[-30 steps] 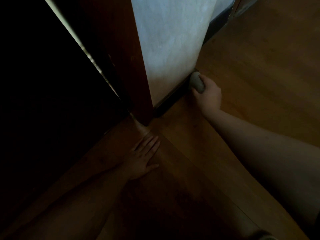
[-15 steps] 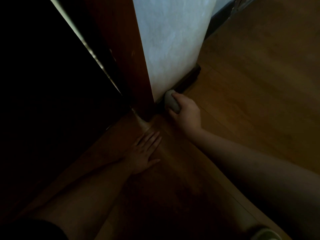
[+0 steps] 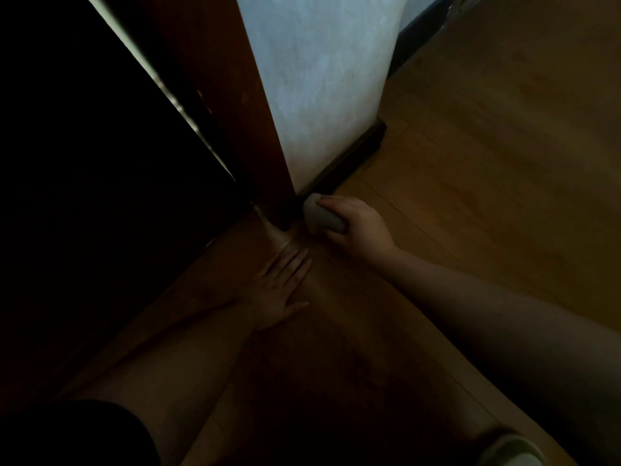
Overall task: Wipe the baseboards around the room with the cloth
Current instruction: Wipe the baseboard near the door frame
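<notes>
A dark baseboard (image 3: 349, 159) runs along the foot of a pale wall (image 3: 322, 79), ending at a brown wooden door frame (image 3: 235, 105). My right hand (image 3: 356, 227) grips a balled grey cloth (image 3: 321, 215) at the near end of the baseboard, beside the foot of the door frame. My left hand (image 3: 280, 287) lies flat on the wooden floor (image 3: 487, 163), fingers straight and pointing toward the frame's foot. Whether the cloth touches the baseboard or the floor I cannot tell.
To the left of the frame is a very dark doorway (image 3: 84, 196) with a thin bright strip. A second dark baseboard (image 3: 420, 35) continues at the top right. A light shoe toe (image 3: 510, 452) shows at the bottom right.
My right hand has slid the cloth along the baseboard from its far corner toward me, down to the door frame. The left hand has stayed flat on the floor.
</notes>
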Demonstrator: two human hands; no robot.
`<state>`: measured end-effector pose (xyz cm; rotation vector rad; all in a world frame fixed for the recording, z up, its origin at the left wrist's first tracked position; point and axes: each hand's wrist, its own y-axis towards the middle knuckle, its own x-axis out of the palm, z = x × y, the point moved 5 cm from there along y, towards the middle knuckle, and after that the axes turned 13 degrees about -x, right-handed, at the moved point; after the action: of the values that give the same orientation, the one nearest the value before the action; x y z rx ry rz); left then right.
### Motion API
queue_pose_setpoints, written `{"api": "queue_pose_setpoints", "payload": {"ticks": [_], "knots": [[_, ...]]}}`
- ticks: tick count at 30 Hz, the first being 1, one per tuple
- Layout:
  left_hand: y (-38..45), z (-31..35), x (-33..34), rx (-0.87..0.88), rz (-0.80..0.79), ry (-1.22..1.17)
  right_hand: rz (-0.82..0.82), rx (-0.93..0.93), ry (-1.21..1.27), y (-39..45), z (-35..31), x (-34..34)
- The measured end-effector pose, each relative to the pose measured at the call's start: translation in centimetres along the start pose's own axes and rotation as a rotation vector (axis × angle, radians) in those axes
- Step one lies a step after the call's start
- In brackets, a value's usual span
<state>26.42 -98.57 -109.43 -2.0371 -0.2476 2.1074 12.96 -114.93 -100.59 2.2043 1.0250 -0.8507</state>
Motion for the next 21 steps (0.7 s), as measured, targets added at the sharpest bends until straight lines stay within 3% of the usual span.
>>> {"api": "queue_pose_setpoints", "payload": {"ticks": [4, 11, 15, 18, 21], "knots": [[0.0, -0.1, 0.0, -0.002, 0.022, 0.012, 0.059, 0.157, -0.010, -1.8, 3.2, -1.8], [0.2, -0.1, 0.1, 0.003, 0.046, 0.006, 0.390, 0.650, 0.088, -1.5, 9.4, -7.6], [0.1, 0.0, 0.2, 0.002, 0.071, 0.005, 0.401, 0.732, 0.102, 0.5, 10.4, -7.8], [0.2, 0.0, 0.3, 0.002, 0.061, -0.013, 0.310, 0.698, 0.128, 2.4, 9.8, -6.0], [0.2, -0.1, 0.3, 0.002, 0.043, -0.017, 0.337, 0.702, 0.182, 3.1, 8.3, -4.0]]}}
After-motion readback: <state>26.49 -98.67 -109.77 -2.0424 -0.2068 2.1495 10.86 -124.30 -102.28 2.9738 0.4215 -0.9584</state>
